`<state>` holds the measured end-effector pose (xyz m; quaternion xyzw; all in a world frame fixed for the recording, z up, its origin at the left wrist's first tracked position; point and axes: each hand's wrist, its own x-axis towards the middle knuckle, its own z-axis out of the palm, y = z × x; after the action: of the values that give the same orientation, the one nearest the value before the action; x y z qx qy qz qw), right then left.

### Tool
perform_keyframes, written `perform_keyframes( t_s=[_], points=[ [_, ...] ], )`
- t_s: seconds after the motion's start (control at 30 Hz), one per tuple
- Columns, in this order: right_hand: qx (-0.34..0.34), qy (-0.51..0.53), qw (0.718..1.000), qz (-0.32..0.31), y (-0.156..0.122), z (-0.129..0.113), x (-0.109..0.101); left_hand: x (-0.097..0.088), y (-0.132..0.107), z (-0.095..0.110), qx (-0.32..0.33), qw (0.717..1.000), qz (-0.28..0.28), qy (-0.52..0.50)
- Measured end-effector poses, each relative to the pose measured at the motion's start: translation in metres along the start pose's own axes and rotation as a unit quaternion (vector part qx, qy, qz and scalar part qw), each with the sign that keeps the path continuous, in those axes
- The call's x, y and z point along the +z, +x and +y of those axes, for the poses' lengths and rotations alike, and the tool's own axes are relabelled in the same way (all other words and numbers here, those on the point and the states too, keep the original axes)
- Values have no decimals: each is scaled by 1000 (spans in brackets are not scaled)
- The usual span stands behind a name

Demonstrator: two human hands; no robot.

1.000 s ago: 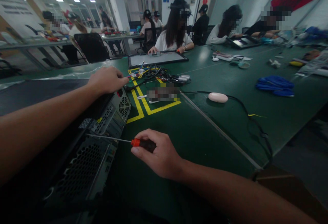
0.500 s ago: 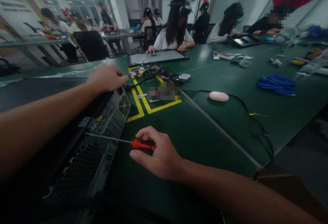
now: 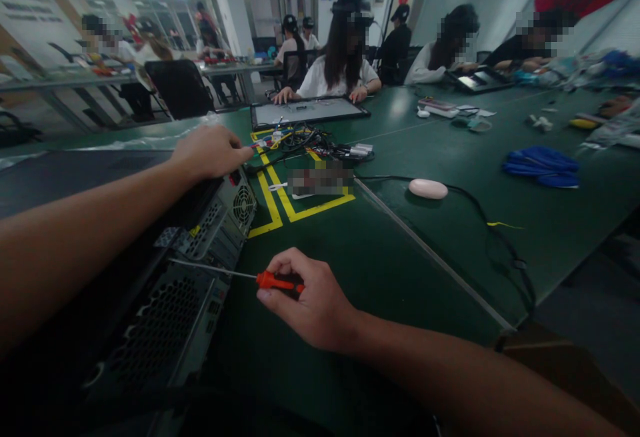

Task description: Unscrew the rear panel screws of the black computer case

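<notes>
A computer case [image 3: 193, 290] lies at the left, its metal back panel with honeycomb vents turned toward the right. My left hand [image 3: 210, 149] is on top of it near the far back corner, fingers bent over the edge; the fingertips are partly hidden. In my right hand [image 3: 317, 300] is a screwdriver [image 3: 273, 281] with a red and black handle, gripped between thumb and fingers. Its long thin shaft points left and its tip meets the back panel near the upper edge. Whether a screw sits under the tip is too small to tell.
Beyond the case, a tangle of cables [image 3: 310, 136] lies by yellow tape [image 3: 320, 208] on the green table. A pinkish-white mouse-shaped object [image 3: 428, 188], a black cable [image 3: 493, 230] and a blue bundle [image 3: 541, 166] are to the right. A person [image 3: 345, 57] works opposite at a flat panel [image 3: 305, 112].
My right thumb and fingers have closed in more on the screwdriver handle. The tip stays at the same spot, and my left hand keeps its place on the case.
</notes>
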<state>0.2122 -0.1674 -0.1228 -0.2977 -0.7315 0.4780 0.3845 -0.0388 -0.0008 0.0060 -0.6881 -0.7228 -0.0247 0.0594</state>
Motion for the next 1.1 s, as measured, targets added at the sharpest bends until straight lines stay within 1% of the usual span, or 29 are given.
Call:
perform_keyframes(
  t_s=[0.13, 0.33, 0.57, 0.8, 1.1],
  points=[
    [-5, 7, 1000, 3, 1, 0, -1, 0, 0, 0, 2, 1000, 1, -5],
    [-4, -17, 1000, 10, 0, 0, -2, 2, 0, -2, 4, 1000, 1, 2],
    [-18, -16, 1000, 9, 0, 4, 0, -2, -2, 1, -3, 1000, 2, 0],
    [-9, 34, 999, -8, -1, 2, 1, -2, -1, 1, 0, 1000, 0, -4],
    [-3, 6, 1000, 5, 0, 3, 0, 1, 0, -1, -4, 1000, 4, -14]
  ],
)
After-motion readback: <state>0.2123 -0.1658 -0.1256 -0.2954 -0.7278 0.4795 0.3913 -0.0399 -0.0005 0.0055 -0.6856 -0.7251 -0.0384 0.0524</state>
